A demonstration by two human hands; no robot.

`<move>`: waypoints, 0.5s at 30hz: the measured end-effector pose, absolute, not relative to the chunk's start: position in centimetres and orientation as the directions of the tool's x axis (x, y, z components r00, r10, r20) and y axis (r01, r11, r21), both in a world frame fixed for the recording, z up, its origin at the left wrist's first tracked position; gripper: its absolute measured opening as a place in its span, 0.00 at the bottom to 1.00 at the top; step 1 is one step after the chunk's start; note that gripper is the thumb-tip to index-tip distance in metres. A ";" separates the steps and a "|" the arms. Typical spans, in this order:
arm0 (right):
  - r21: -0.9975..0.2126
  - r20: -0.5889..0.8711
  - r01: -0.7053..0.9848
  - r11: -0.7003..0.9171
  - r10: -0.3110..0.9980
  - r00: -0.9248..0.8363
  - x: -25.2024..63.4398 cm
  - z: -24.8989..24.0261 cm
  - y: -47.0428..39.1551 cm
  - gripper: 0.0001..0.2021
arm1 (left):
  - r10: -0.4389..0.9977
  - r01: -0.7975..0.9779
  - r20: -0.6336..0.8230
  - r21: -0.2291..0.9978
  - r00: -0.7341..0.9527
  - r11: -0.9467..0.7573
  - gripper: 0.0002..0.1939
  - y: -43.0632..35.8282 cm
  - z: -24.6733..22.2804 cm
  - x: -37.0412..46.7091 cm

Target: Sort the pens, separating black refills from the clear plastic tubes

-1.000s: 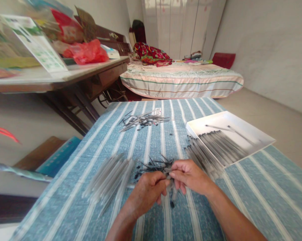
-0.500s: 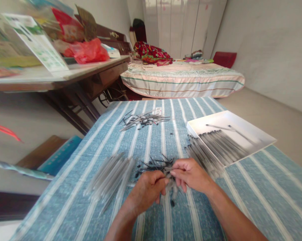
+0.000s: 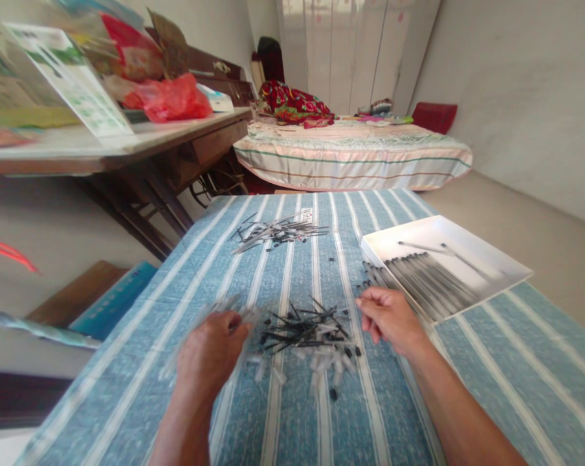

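Observation:
My left hand (image 3: 211, 353) lies over a pile of clear pen barrels (image 3: 224, 303) with its fingers curled down. It covers most of them, so what it grips is hidden. My right hand (image 3: 388, 318) is closed in a pinch just left of the white box; anything between its fingertips is too small to make out. Between the hands lies a heap of black pen refills (image 3: 302, 327) with small clear caps (image 3: 321, 362) and black plugs in front. Partly behind my right hand, a row of assembled pens (image 3: 377, 275) rests against the box.
A shallow white box (image 3: 496, 262) holds a row of dark-tipped pens and a few loose ones. Further back on the striped tablecloth (image 3: 176, 310) is another pile of refills and small parts (image 3: 283, 232). A side table (image 3: 176, 139) and a bed (image 3: 360, 152) stand beyond.
Both hands were together over the refill heap. My left hand has moved left onto the clear barrels, my right hand has moved right toward the box, uncovering the heap.

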State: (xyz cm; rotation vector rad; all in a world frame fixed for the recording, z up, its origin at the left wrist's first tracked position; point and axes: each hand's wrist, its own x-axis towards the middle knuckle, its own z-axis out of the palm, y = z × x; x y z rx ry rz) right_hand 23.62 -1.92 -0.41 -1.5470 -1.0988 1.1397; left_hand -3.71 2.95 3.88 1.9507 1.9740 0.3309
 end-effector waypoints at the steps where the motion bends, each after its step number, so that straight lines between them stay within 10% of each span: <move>1: -0.944 -0.173 0.254 -0.211 0.971 0.164 23.7 -0.3 -2.0 0.14 | 0.998 0.951 -0.063 0.306 -0.032 0.049 0.13 3.1 3.6 -3.8; 4: -0.724 -0.057 0.662 -0.195 0.973 0.224 24.3 -0.1 -2.1 0.15 | 0.997 0.992 -0.017 0.100 -0.081 0.082 0.18 3.4 3.1 -3.8; 9: -0.138 -0.105 0.958 -0.252 0.965 0.238 24.4 0.6 -2.5 0.10 | 0.991 0.984 0.068 0.142 -0.118 0.107 0.20 3.2 2.8 -2.4; 15: -0.054 -0.215 0.967 -0.250 0.948 0.233 23.9 0.8 -2.8 0.12 | 0.973 0.924 0.219 0.354 0.070 -0.146 0.13 2.1 1.5 0.0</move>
